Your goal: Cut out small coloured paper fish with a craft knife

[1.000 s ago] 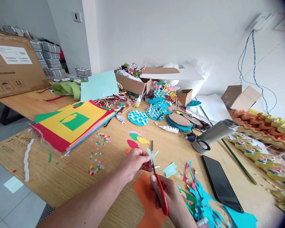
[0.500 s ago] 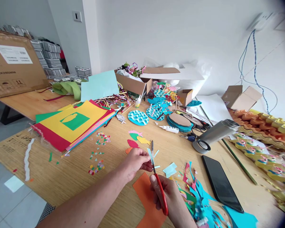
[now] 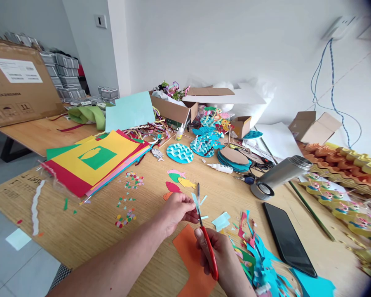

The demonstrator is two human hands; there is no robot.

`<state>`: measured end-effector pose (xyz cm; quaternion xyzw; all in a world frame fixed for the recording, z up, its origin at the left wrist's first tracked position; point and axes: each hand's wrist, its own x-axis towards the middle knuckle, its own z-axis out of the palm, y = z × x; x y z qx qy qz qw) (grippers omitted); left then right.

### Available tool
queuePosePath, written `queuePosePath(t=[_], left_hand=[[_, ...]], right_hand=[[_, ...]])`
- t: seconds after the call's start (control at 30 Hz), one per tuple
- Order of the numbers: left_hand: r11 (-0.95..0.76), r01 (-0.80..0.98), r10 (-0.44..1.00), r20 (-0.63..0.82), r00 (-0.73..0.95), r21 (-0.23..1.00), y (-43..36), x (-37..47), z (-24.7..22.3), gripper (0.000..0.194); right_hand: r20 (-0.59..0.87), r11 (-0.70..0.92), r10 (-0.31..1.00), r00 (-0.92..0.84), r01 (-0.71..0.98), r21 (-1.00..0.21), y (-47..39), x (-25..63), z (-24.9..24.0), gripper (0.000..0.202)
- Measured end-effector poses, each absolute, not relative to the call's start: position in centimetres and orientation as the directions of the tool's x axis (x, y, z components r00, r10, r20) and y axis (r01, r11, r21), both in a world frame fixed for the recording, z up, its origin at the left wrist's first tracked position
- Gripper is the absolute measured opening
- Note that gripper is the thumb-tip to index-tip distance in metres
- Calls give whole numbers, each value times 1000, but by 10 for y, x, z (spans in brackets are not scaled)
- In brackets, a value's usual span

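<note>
My right hand [image 3: 214, 251] is wrapped round the red handles of a pair of scissors [image 3: 210, 253], whose blades point away from me. Between the fingertips of my left hand [image 3: 182, 210] is a light blue paper strip [image 3: 196, 201], right beside the blades. More light blue strips [image 3: 203, 200] lie close to the blades. Under my right hand is an orange sheet [image 3: 187, 243]. Paper fish in pink and green, yellow [image 3: 187, 182], red [image 3: 172, 187] and orange lie just beyond my left hand. Pale blue paper pieces [image 3: 221, 221] rest to the right of the scissors.
Coloured sheets [image 3: 105, 161] are stacked at the left, with confetti [image 3: 126, 218] nearer the middle. A phone [image 3: 289, 239], a steel flask [image 3: 281, 175] and blue paper scraps [image 3: 262, 260] occupy the right. Farther back are wavy blue discs [image 3: 179, 153], a glue bottle [image 3: 220, 168] and boxes [image 3: 170, 108].
</note>
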<state>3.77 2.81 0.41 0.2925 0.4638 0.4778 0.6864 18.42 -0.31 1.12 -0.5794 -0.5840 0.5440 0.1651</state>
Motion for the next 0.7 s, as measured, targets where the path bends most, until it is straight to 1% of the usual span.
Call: queuePosePath(t=[0.27, 0.5, 0.7], left_hand=[[362, -400, 932, -343, 120, 842, 27, 38, 7, 20], [366, -397, 931, -337, 142, 842, 27, 39, 8, 23], [352, -403, 935, -332, 123, 844, 27, 39, 9, 24]], right_hand=[[-409, -251, 873, -266, 474, -844, -4, 189, 2, 61], [-397, -253, 883, -249, 461, -851, -4, 189, 3, 64], [-407, -259, 876, -259, 460, -849, -3, 189, 2, 65]])
